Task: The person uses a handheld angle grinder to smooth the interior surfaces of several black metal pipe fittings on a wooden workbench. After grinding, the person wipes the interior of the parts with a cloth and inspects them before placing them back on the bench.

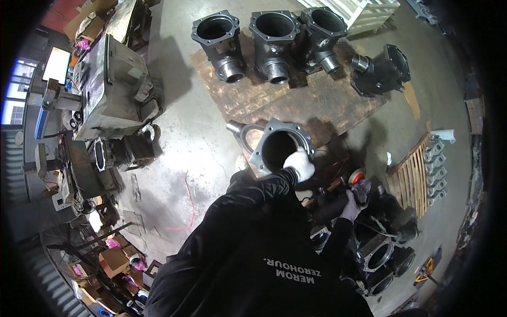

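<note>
Where the pale concrete floor [171,140] opens out at left, it forms a broad bare lane between a grey machine cabinet [119,100] and the person's left side, crossed low down by a thin red line [191,203]. Next rightward comes a brown board [301,100], its left edge slanting toward the person; three dark castings [272,50] stand in a row along its far part, leaving a bare strip on the near side. A further dark casting [385,71] lies tipped at the right edge. Beyond, floor continues to a slatted wooden rack [412,171], while dark parts [372,248] crowd the lower right, leaving little room there.

The grey flanged casting [275,128] sits open end up at the board's near edge, directly before the person. The white-gloved left hand [299,165] touches its near right rim; how tightly it grips, I cannot tell. The gloved right hand [351,207], apart from the casting and to its right, is clasped around a dark tool [362,191] with a red disc [357,177].
</note>
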Demonstrator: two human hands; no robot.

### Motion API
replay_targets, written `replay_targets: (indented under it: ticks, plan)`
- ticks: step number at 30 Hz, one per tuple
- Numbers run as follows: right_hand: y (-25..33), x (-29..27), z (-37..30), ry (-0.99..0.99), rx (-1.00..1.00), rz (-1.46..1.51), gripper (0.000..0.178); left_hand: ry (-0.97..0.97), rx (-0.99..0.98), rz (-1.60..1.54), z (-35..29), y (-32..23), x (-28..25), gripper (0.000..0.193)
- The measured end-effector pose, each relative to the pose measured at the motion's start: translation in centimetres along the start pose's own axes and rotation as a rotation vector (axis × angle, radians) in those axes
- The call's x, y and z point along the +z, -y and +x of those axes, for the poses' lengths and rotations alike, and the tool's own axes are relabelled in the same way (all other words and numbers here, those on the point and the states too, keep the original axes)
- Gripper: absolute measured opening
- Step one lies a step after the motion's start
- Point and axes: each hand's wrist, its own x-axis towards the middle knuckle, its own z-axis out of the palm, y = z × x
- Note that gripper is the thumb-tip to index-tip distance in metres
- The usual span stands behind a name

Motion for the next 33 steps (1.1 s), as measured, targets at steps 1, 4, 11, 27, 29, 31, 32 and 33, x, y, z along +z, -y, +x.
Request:
replay_targets:
  ticks: [1,4,11,27,29,31,32,33]
  plan:
    - [0.3,-0.1,-0.5,-0.024,0.028,-0.050,0.090,0.035,0.017,0.017,-0.7,0.1,0.1,0.050]
    - [1.3,1.4,-1.1,-0.039,0.004,-0.141,0.089,0.195,0.079,0.062,-2.0,0.6,-0.4,0.052]
    - [3.0,3.2,-3.2,-0.132,0.029,-0.180,0.093,0.313,0.067,-0.005,-1.9,2.0,-3.0,0.056]
    - [0.8,6.8,-4.4,0.049,0.042,-0.092,0.110,-0.180,0.303,-0.267,7.1,14.1,-26.7,0.044]
    - [1.8,8.3,-5.0,0.035,0.002,-0.137,0.109,-0.294,0.420,0.240,7.9,15.0,-26.7,0.043]
    - [2.7,9.6,-5.7,0.059,-0.035,-0.106,0.108,-0.340,0.414,0.168,8.8,15.7,-26.4,0.046]
    - [3.0,10.2,-6.3,0.027,-0.045,-0.185,0.105,-0.338,0.404,0.114,9.1,16.1,-26.3,0.047]
    - [3.2,10.8,-6.8,0.017,-0.050,-0.208,0.105,-0.302,0.420,0.091,9.5,16.4,-26.4,0.046]
